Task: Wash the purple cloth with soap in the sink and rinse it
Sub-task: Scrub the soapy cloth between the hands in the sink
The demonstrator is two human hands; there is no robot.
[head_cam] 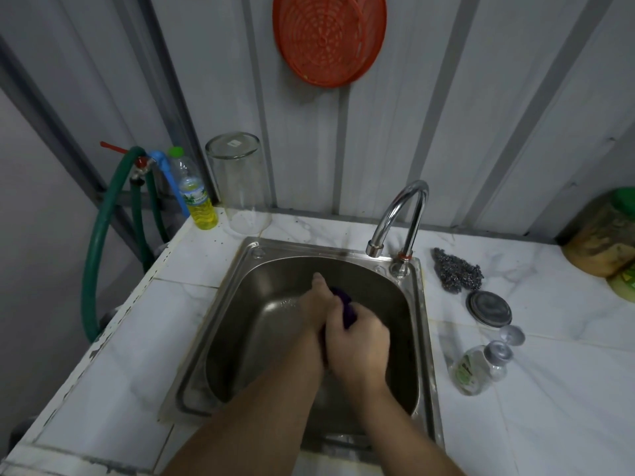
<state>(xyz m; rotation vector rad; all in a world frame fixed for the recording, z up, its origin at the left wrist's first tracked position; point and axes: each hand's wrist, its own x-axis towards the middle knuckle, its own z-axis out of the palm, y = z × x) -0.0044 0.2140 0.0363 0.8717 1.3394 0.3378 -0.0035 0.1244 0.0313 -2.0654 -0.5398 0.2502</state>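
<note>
Both of my hands are down in the steel sink (220,345), pressed together around the purple cloth (346,308). Only a small bunched part of the cloth shows between them; the rest is hidden. My left hand (318,304) grips it from the left with the thumb pointing up. My right hand (357,341) is closed over it from the right. The chrome tap (400,214) arches over the sink's back right corner, and no water stream is visible. A bottle of yellow liquid (197,197) with a green cap stands at the back left of the counter.
An upturned clear glass jar (240,183) stands beside the bottle. On the white tiled counter (549,372) to the right lie a steel scourer (457,271), a round lid (489,308), a small clear bottle (476,367) on its side. A green hose (99,242) hangs left.
</note>
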